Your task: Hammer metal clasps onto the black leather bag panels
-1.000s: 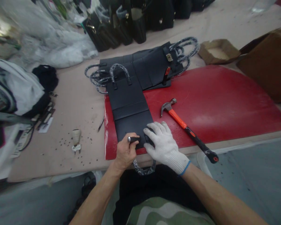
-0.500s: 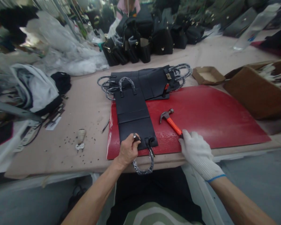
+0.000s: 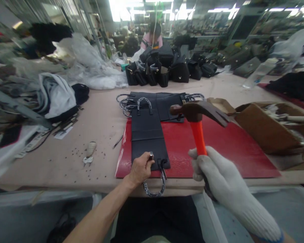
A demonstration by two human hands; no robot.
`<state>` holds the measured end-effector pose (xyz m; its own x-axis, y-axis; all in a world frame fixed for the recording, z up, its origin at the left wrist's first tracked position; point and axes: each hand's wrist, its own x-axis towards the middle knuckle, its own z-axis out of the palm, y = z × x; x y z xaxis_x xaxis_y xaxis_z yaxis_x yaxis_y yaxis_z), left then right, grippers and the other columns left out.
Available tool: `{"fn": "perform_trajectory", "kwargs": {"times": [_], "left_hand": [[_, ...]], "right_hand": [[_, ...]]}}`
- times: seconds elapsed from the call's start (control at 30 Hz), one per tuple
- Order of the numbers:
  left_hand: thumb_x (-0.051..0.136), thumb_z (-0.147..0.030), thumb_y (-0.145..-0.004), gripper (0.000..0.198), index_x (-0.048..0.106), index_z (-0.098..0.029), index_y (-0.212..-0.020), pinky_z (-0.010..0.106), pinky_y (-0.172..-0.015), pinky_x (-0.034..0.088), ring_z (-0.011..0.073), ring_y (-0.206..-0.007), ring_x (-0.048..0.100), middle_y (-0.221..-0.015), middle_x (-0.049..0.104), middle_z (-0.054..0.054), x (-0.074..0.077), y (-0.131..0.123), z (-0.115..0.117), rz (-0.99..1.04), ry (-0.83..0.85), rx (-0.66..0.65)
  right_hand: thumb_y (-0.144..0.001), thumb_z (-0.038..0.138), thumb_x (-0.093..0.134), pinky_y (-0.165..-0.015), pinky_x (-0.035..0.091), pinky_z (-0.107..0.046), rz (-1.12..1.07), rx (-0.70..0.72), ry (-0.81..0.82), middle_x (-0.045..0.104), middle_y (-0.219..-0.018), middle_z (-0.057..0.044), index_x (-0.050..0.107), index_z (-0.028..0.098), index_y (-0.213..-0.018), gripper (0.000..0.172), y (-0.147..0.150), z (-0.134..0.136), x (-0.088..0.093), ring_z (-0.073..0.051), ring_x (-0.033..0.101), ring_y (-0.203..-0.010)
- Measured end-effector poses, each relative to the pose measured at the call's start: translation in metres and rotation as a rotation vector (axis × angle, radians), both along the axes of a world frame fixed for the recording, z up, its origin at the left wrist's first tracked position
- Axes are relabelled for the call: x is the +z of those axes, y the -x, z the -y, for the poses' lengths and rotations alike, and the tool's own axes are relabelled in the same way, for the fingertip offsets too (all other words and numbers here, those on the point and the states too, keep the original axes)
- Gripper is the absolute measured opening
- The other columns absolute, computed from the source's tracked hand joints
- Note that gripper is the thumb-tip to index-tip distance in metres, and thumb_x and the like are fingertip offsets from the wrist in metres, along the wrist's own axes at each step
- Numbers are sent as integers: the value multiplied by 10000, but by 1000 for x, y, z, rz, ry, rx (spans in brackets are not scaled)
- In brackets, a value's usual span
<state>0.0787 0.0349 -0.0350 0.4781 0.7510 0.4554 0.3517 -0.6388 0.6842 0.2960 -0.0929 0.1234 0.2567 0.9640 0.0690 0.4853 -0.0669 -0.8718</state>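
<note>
My bare left hand (image 3: 141, 170) is closed around a short metal punch (image 3: 151, 155) that stands upright on the black leather bag panel (image 3: 148, 130). Its lower end is hidden by my fingers. A plastic-wrapped handle (image 3: 154, 194) on the panel's near end hangs over the table edge, and another wrapped handle (image 3: 144, 101) lies at the far end. My right hand (image 3: 218, 173), in a white knit glove, grips a claw hammer (image 3: 197, 131) by its orange and black handle. The hammer is raised, head up, above a red mat (image 3: 233, 152) under the panel.
More black panels (image 3: 167, 101) lie beyond. Left are a pair of nippers (image 3: 89, 153), a thin metal tool (image 3: 117, 142) and scattered dark bits. A cardboard box (image 3: 266, 135) stands right, with finished black bags (image 3: 164, 64) and a person in pink (image 3: 152, 40) at the back.
My right hand has lifted the hammer off the red mat, swinging its head up. My left hand keeps the punch near the same spot on the panel. The view has tilted up.
</note>
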Motion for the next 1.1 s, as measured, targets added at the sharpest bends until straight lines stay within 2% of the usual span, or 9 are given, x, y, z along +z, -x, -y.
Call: {"fn": "perform_trajectory", "kwargs": {"times": [0.17, 0.27, 0.4, 0.53, 0.63, 0.83, 0.9, 0.97, 1.1], "left_hand": [[532, -123, -916, 148, 601, -216, -1007, 283, -696, 546, 206, -782, 726, -870, 720, 51, -3, -2, 0, 5, -42, 3], [528, -132, -922, 143, 602, -217, -1009, 290, -706, 554, 210, -796, 729, -880, 723, 55, -4, -2, 0, 1, -50, 7], [525, -150, -936, 126, 598, -218, -1013, 293, -742, 560, 206, -824, 731, -906, 725, 54, -3, 0, 0, 1, -22, 1], [533, -150, -923, 111, 594, -224, -977, 280, -666, 537, 202, -734, 713, -832, 708, 41, -3, 1, 0, -31, -9, 7], [532, -158, -929, 90, 587, -226, -953, 278, -639, 522, 202, -702, 698, -801, 689, 38, -4, 1, 2, -35, -11, 13], [528, -158, -950, 108, 591, -224, -1009, 290, -712, 550, 205, -789, 714, -862, 698, 45, -4, 1, 2, -19, -13, 9], [528, -165, -959, 111, 598, -220, -1025, 292, -720, 558, 205, -801, 718, -878, 707, 49, -3, 1, 2, -15, -20, -6], [527, -177, -969, 116, 609, -217, -1041, 292, -741, 568, 206, -833, 726, -907, 718, 55, -2, 2, 1, -16, -18, -17], [531, -205, -986, 123, 632, -212, -1056, 300, -800, 587, 203, -889, 730, -946, 732, 60, 1, 6, 1, -25, 20, -32]], "right_hand": [[-982, 396, 443, -513, 357, -300, 522, 139, 72, 652, -664, -34, 551, 245, -807, 255, 11, 2, -4, -197, 603, -548], [-995, 421, 459, -492, 353, -309, 523, 121, 21, 633, -635, -20, 549, 262, -804, 264, 11, 4, 12, -194, 573, -504], [-1060, 428, 336, -516, 419, -328, 439, 6, -129, 665, -725, -50, 618, 276, -1043, 320, 15, 10, 26, -209, 594, -541], [-1001, 407, 457, -495, 314, -327, 585, 92, -21, 627, -604, -39, 582, 261, -805, 275, 10, 13, -5, -217, 576, -488], [-1015, 374, 439, -542, 306, -324, 749, 136, 180, 674, -666, -46, 579, 234, -857, 253, -7, 12, -29, -230, 643, -566], [-1039, 315, 470, -596, 366, -325, 987, -102, 487, 712, -861, -100, 628, 176, -1005, 214, -46, 3, -75, -265, 696, -725], [-1022, 281, 498, -663, 436, -350, 1026, -135, 404, 712, -1004, -147, 645, 140, -1139, 234, -48, -4, -92, -291, 698, -836], [-997, 270, 537, -819, 492, -413, 1023, -129, 199, 683, -1159, -188, 635, 114, -1247, 311, -39, -12, -105, -328, 669, -1001], [-971, 297, 589, -1046, 462, -459, 769, 58, -105, 636, -1310, -162, 622, 135, -1318, 385, 3, -34, -116, -316, 591, -1175]]}}
